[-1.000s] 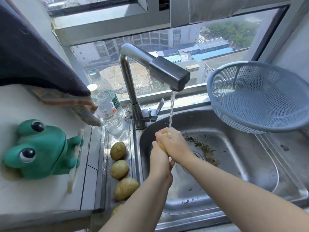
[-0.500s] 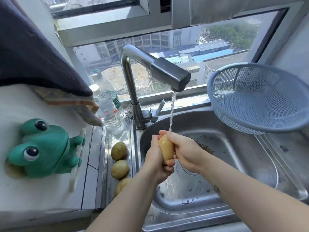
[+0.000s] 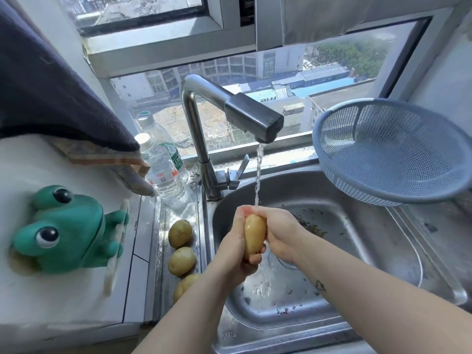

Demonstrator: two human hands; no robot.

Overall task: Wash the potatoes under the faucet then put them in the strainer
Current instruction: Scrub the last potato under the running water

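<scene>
Water (image 3: 258, 172) ran in a thin stream from the faucet (image 3: 251, 118) onto the top of a potato (image 3: 254, 233) held upright over the steel sink (image 3: 357, 241). Both hands clasped it: the left hand (image 3: 233, 249) cupped its left side and lower end, fingers curled around beneath so that one fingertip showed under the potato, while the right hand (image 3: 282, 233) pressed against its right side, fingers folded over the upper end where they met the left thumb. Three more potatoes (image 3: 181, 260) lay in a row on the wet ledge just left of the basin, the nearest one partly hidden behind the left forearm. Well apart to the right, the blue strainer (image 3: 390, 149) sat tilted at the sink's far corner, with no potato in it. On the white counter to the left stood a green frog figure (image 3: 63, 231), and two plastic bottles (image 3: 163, 169) stood beside the faucet's base.
</scene>
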